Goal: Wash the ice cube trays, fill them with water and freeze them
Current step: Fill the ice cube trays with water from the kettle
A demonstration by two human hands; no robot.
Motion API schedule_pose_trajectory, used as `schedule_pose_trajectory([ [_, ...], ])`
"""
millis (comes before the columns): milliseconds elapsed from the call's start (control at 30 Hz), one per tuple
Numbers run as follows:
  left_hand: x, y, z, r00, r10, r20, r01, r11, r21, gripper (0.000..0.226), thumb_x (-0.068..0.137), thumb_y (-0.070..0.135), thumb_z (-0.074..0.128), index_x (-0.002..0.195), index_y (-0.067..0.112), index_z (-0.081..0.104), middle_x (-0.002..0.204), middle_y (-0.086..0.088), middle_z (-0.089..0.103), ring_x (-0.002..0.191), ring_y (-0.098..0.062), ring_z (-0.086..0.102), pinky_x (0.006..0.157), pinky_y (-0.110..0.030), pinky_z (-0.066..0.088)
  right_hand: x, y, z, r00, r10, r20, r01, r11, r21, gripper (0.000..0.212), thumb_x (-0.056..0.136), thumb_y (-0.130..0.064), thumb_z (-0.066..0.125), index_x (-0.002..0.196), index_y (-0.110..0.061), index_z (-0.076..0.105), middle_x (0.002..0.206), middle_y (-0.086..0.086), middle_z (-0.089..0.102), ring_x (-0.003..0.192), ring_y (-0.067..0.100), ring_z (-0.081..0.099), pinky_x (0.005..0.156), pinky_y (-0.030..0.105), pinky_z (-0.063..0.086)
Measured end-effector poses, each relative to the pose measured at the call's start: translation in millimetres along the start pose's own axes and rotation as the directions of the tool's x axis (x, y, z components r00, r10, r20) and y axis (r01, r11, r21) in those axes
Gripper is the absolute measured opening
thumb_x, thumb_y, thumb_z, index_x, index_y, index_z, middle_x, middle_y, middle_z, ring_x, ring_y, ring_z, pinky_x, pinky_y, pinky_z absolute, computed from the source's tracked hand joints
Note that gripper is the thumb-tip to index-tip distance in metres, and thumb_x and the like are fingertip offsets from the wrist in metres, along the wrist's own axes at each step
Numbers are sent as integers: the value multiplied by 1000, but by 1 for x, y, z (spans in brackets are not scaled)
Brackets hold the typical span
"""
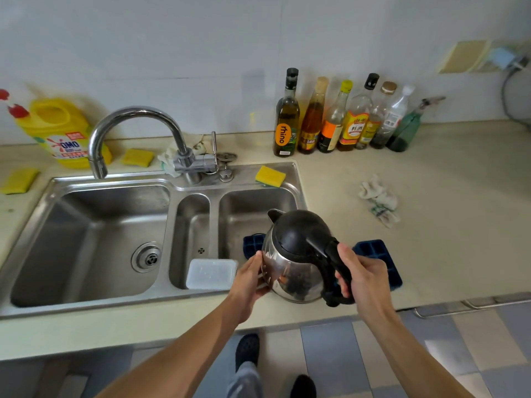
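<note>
A steel kettle (293, 271) with a black lid and handle hangs above the counter's front, at the right end of the sink. My right hand (363, 278) is closed around its black handle. My left hand (248, 278) is pressed flat against its steel side. Beneath the kettle lie dark blue ice cube trays: one (379, 259) shows to the right on the counter, and a blue corner (253, 245) shows to the left, in the sink's right basin. The kettle hides most of them. Its spout points away from me, toward the right basin.
The steel sink (115, 179) has three basins and a curved tap (138, 116). A white plastic lid (211, 273) rests over the middle basin. Yellow sponges (270, 176), a detergent jug (61, 130), several bottles (287, 116) and a crumpled cloth (379, 199) sit around.
</note>
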State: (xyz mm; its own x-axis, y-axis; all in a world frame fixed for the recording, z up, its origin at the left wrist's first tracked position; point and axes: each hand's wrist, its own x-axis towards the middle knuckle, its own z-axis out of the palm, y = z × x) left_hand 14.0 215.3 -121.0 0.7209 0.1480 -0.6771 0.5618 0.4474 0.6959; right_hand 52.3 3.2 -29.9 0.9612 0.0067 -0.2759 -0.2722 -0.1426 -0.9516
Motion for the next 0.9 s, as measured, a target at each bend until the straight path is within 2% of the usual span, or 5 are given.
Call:
schedule_pose_trajectory([
  [67,-1,-1,0,1000,-1,8,1,1000,0,40,104,48,44,122,20,67,121,-9,70,115,-28,64,102,-46,50,0,0,0,1000,-15,11,15,1000,-18,57,79,-67,72,53,-17,68,49,4,58,40,13,50,42,25,43],
  [233,1,1,-2,1000,-23,11,23,999,-27,45,105,48,41,122,15,66,117,-10,72,115,-27,63,94,-38,51,2,-3,5,999,-26,25,28,998,-56,59,86,-61,69,50,-14,63,47,3,55,39,12,48,43,21,43],
  [467,6,6,-7,999,-50,4,50,995,-87,46,106,45,39,123,10,65,111,-10,74,110,-27,65,78,-33,52,6,-7,15,999,-10,36,12,997,-70,58,82,-59,65,54,-8,64,47,4,56,39,13,49,41,21,42],
  [667,11,4,-12,997,-78,-1,77,989,-129,47,106,44,39,124,9,64,113,-12,74,111,-28,65,80,-36,53,9,-12,23,998,-15,63,21,996,-90,52,82,-57,63,48,-17,64,46,3,55,38,12,48,42,20,44],
  [900,13,3,-13,995,-103,11,103,985,-140,41,107,43,39,126,14,60,120,-12,69,114,-28,62,89,-39,51,15,-12,25,998,-24,51,31,990,-136,53,95,-41,65,48,-17,64,46,4,55,38,12,48,41,20,44],
])
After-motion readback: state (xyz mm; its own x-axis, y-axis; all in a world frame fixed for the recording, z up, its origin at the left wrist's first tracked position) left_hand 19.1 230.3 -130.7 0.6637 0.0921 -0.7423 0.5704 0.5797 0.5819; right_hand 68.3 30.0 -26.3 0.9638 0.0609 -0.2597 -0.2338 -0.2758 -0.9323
